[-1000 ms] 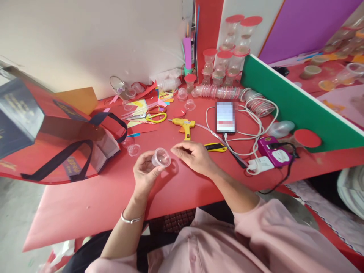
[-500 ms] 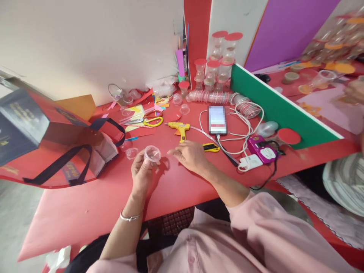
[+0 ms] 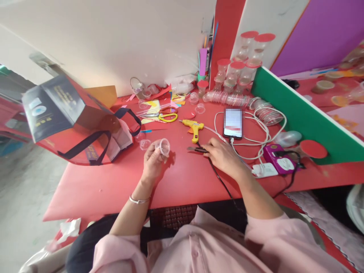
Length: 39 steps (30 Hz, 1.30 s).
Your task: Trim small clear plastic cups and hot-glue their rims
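Note:
My left hand is raised a little above the red table, its fingers closed round a small clear plastic cup tipped on its side. To the right, my right hand lies low on the table, and its fingertips pinch a thin dark tool with a metal tip. A black cord runs from that tool back toward me over the table edge. The yellow glue gun lies just beyond both hands, untouched.
A red paper bag lies on its side at left, with two loose clear cups beside it. Yellow scissors and paper scraps sit further back. A phone, white cables, a purple device and a green divider fill the right.
My right hand has moved right and closed on the dark corded tool, which was not in sight before. The left hand keeps the cup, now tipped sideways. The camera swung left.

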Tool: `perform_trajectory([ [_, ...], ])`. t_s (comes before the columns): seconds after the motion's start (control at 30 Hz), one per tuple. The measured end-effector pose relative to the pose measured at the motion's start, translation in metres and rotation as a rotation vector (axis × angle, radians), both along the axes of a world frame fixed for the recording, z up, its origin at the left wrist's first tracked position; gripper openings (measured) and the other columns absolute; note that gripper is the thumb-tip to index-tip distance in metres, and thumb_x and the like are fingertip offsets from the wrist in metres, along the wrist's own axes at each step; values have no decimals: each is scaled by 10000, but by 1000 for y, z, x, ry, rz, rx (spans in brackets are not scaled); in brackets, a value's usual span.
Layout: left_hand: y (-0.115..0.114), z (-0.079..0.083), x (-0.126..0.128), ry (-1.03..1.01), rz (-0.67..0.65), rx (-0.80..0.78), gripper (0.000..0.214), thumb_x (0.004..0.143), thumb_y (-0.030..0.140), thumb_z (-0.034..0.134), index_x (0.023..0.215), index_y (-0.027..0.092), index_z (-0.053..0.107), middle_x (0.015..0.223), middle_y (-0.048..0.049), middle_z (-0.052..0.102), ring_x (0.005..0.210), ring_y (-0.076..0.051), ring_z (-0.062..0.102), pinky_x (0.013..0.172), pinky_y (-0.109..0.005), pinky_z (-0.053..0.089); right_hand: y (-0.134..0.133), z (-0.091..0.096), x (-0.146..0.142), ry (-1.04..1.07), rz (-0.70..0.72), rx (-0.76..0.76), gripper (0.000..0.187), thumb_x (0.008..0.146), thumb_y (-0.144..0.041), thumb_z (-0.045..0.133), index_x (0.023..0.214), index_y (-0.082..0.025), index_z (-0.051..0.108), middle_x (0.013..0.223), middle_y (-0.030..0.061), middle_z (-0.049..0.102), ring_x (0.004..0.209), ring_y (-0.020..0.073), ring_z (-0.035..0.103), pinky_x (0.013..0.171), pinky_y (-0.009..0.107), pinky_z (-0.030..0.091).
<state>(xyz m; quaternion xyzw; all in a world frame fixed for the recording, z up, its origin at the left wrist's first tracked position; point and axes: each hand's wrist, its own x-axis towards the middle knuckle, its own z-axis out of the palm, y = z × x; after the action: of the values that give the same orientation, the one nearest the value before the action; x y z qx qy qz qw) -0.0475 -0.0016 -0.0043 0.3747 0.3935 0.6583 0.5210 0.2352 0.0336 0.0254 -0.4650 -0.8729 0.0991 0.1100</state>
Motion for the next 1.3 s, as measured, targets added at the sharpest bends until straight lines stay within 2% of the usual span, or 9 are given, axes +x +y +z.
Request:
perform_trajectory([
  [0.2, 0, -4, 0, -17, 20, -10, 420, 860, 520, 758, 1061, 152, 740, 765, -42, 669, 571, -105, 590, 455, -195, 449, 5, 29, -12, 396, -3, -51, 238, 1035, -260, 538, 1256, -236, 625, 1169, 100, 684, 1056, 264, 661, 888, 363, 488],
  [0.33, 1, 1, 0, -1, 27, -16, 413, 835, 483, 782, 1062, 142, 735, 799, -57, 698, 586, -111, 600, 453, -196, 434, 13, 41, -32, 351, 44, -174, 256, 1022, -255, 573, 1268, -228, 637, 1140, 92, 741, 974, 261, 692, 777, 329, 462],
  [0.5, 2, 7, -10, -17, 163, 41, 428, 816, 474, 801, 1079, 139, 756, 782, -35, 692, 554, -88, 583, 439, -178, 423, 13, 15, -54, 280, 82, -288, 285, 1001, -198, 598, 1280, -171, 653, 1179, 141, 712, 1061, 258, 670, 901, 347, 468],
  [0.63, -1, 9, -16, -45, 182, 49, 429, 805, 433, 832, 1118, 147, 768, 859, -46, 728, 621, -83, 632, 534, -172, 511, 1, -8, -70, 330, 131, -317, 337, 984, -223, 641, 1321, -213, 647, 1098, 92, 703, 1051, 235, 651, 915, 340, 477],
  [0.77, -5, 10, -13, -11, 109, 58, 503, 749, 412, 895, 1178, 191, 750, 968, -58, 754, 594, -69, 625, 545, -180, 543, -8, -14, -79, 361, 91, -119, 356, 1017, -307, 599, 1354, -204, 649, 1118, 122, 687, 1046, 258, 627, 926, 385, 472],
  [0.87, -6, 9, -8, 26, 43, 63, 524, 738, 372, 912, 1211, 234, 732, 972, -54, 760, 576, -85, 637, 465, -177, 524, -7, -10, -79, 525, 71, -1, 314, 1045, -376, 549, 1263, -227, 718, 1069, 111, 718, 1032, 252, 627, 948, 398, 460],
  [0.97, -7, 7, -2, 62, -44, 82, 492, 746, 316, 908, 1197, 224, 734, 937, -57, 759, 596, -116, 666, 410, -174, 513, -5, -7, -76, 714, 23, -89, 295, 1025, -440, 587, 1131, -235, 771, 935, 66, 733, 862, 191, 648, 827, 329, 486],
  [1.1, -10, 2, 4, 69, -164, 98, 473, 769, 242, 888, 1211, 246, 716, 1043, -73, 766, 713, -166, 723, 461, -217, 586, -2, -7, -74, 822, 10, -281, 300, 928, -460, 718, 1076, -209, 790, 876, 34, 751, 684, 129, 616, 674, 268, 461],
  [1.3, -13, -2, 9, 108, -207, 118, 504, 784, 179, 864, 1254, 259, 699, 1161, -91, 755, 784, -189, 742, 518, -255, 626, 0, -3, -70, 938, 59, -480, 224, 952, -332, 651, 1031, -204, 817, 881, 24, 794, 714, 132, 652, 655, 247, 455],
])
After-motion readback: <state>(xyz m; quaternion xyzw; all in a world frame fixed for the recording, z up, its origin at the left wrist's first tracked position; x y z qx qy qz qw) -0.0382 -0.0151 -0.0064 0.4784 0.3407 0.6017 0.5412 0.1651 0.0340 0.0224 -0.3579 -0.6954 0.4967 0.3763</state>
